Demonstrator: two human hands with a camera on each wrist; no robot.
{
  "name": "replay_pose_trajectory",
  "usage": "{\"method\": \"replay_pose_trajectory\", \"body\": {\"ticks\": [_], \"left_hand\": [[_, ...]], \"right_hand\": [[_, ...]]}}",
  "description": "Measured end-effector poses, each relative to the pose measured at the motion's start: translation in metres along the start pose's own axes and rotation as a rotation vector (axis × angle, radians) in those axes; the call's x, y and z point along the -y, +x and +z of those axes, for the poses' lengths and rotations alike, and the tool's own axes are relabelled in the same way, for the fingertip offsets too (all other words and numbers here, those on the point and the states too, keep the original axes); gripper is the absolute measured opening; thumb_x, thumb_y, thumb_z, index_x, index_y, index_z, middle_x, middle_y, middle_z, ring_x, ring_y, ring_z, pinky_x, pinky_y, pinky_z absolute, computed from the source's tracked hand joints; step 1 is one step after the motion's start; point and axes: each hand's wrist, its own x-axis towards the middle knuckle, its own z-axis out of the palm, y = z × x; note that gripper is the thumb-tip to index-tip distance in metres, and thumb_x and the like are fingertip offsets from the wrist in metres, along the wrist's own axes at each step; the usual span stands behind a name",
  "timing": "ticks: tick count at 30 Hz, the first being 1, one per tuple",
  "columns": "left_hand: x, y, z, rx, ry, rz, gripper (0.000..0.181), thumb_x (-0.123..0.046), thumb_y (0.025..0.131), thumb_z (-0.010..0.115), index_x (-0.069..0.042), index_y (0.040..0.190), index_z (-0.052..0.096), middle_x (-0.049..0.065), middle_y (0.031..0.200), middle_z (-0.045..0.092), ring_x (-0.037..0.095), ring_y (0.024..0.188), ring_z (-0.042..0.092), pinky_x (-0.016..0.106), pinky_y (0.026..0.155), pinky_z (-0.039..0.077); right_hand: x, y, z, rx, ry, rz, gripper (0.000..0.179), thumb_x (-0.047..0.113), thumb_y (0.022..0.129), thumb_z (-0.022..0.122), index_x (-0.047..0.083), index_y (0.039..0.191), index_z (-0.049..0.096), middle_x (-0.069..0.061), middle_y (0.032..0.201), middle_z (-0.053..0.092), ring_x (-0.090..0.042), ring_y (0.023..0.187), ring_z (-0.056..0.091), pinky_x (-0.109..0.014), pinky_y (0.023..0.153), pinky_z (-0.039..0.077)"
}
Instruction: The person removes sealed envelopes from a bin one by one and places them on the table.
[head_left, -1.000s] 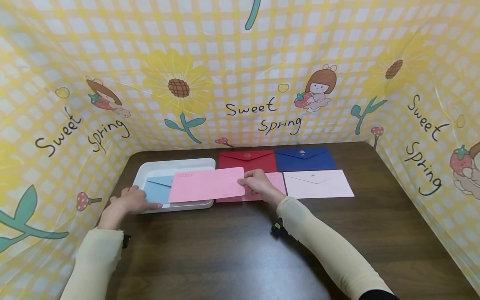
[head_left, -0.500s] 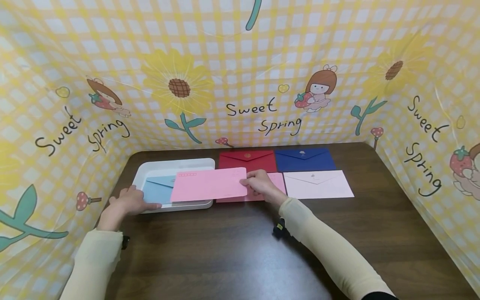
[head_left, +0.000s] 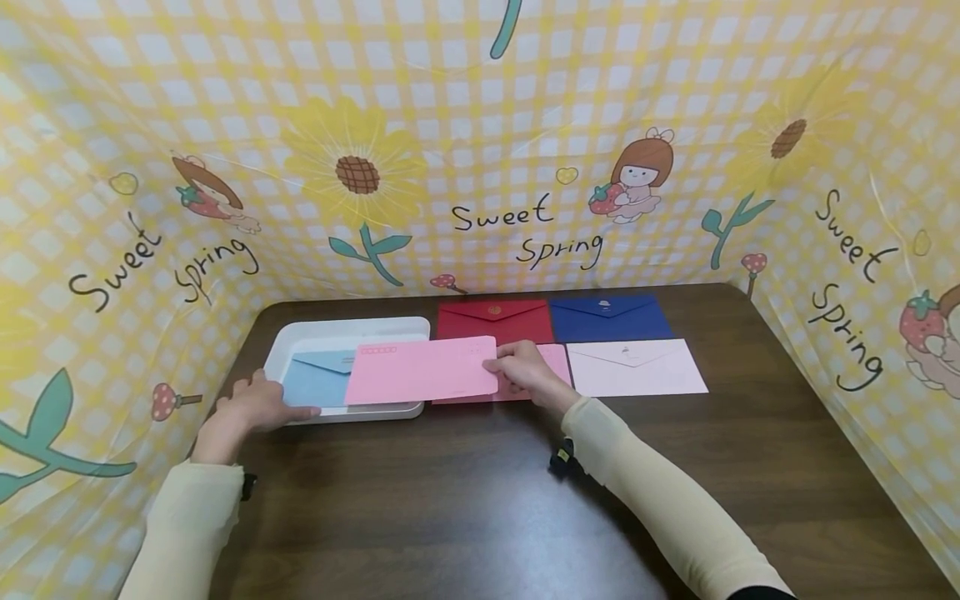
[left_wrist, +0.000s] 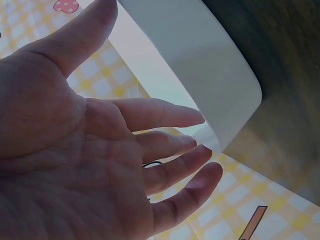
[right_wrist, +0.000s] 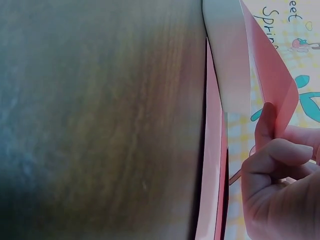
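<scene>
My right hand (head_left: 525,371) pinches the right end of a pink envelope (head_left: 420,372). In the right wrist view that envelope (right_wrist: 272,70) rises above the table between thumb and fingers. Its left part hangs over a white tray (head_left: 352,331), covering some of a light blue envelope (head_left: 318,385) that lies in the tray. At the tray's left end, my left hand (head_left: 255,404) rests against the rim; the left wrist view shows its fingers spread and holding nothing, beside the tray's outer wall (left_wrist: 200,55). Another pink envelope (head_left: 553,367) lies partly hidden behind the right hand.
Right of the tray, a red envelope (head_left: 495,321) and a dark blue envelope (head_left: 611,318) lie at the back of the brown table (head_left: 480,500). A white envelope (head_left: 637,367) lies in front of the blue one. Yellow checked cloth (head_left: 480,150) walls the back and sides.
The right hand has drawn the held pink envelope slightly to the right, baring a little more of the light blue one. The left hand has stayed nearly in place at the tray's rim.
</scene>
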Motion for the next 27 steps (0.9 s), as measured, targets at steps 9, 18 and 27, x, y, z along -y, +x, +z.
{"method": "replay_pose_trajectory", "body": {"ticks": [9, 18, 27], "left_hand": [[0.001, -0.002, 0.0, 0.025, -0.013, -0.026, 0.093, -0.059, 0.093, 0.071, 0.026, 0.125, 0.052, 0.05, 0.131, 0.03, 0.061, 0.117, 0.035, 0.073, 0.095, 0.039], [-0.001, -0.004, 0.0, 0.028, -0.012, -0.023, 0.094, -0.059, 0.094, 0.07, 0.027, 0.126, 0.05, 0.053, 0.133, 0.027, 0.066, 0.12, 0.032, 0.076, 0.094, 0.04], [-0.004, -0.003, -0.002, 0.04, 0.009, -0.015, 0.089, -0.056, 0.096, 0.07, 0.027, 0.12, 0.054, 0.055, 0.131, 0.028, 0.063, 0.114, 0.035, 0.068, 0.094, 0.043]], "right_hand": [[-0.004, -0.003, -0.006, 0.02, 0.031, -0.001, 0.016, 0.016, 0.098, 0.074, 0.003, 0.106, 0.075, -0.001, 0.063, 0.045, -0.015, 0.054, 0.042, -0.026, 0.05, 0.037], [-0.008, -0.004, -0.012, 0.007, 0.001, -0.023, 0.015, 0.018, 0.099, 0.073, 0.005, 0.092, 0.072, -0.002, 0.063, 0.045, -0.016, 0.054, 0.044, -0.027, 0.05, 0.038], [-0.01, -0.005, -0.017, 0.011, 0.017, -0.032, 0.019, 0.016, 0.098, 0.072, 0.005, 0.083, 0.068, -0.002, 0.06, 0.043, -0.016, 0.051, 0.04, -0.026, 0.048, 0.034]]}}
